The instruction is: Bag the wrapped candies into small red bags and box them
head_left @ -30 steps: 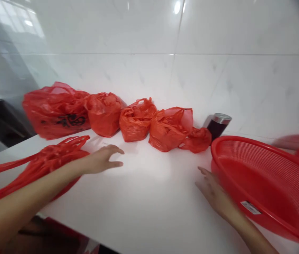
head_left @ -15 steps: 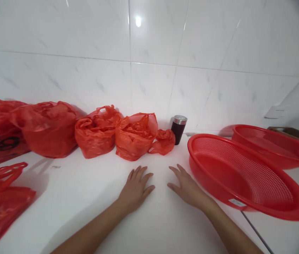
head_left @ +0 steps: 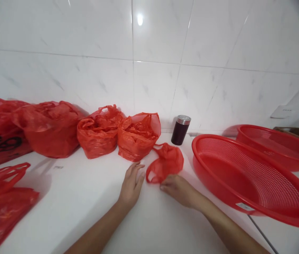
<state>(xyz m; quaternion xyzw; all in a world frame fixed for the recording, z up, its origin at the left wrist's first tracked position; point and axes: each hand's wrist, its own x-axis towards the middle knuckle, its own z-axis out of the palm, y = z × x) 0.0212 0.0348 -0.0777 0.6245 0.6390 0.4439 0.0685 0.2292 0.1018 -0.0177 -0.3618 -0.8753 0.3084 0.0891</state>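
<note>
A small red plastic bag (head_left: 171,158) lies crumpled on the white table, one handle loop spread toward the left. My right hand (head_left: 177,188) has its fingers closed on the bag's near edge. To the left of the loop, my left hand (head_left: 132,183) rests with fingers extended and nothing in it, apart from the bag. Just behind my left hand stands a filled red plastic bag (head_left: 136,141) with a gathered top.
More red bags (head_left: 99,135) line the wall on the left, with another red bag (head_left: 6,211) nearer. A dark tumbler (head_left: 180,132) with a silver lid stands by the wall. Two red baskets, a front one (head_left: 231,180) and a rear one (head_left: 279,143), occupy the right.
My right hand has closed on the small red bag and drawn it from beside the tumbler toward me. My left hand has turned slightly and stays near its place.
</note>
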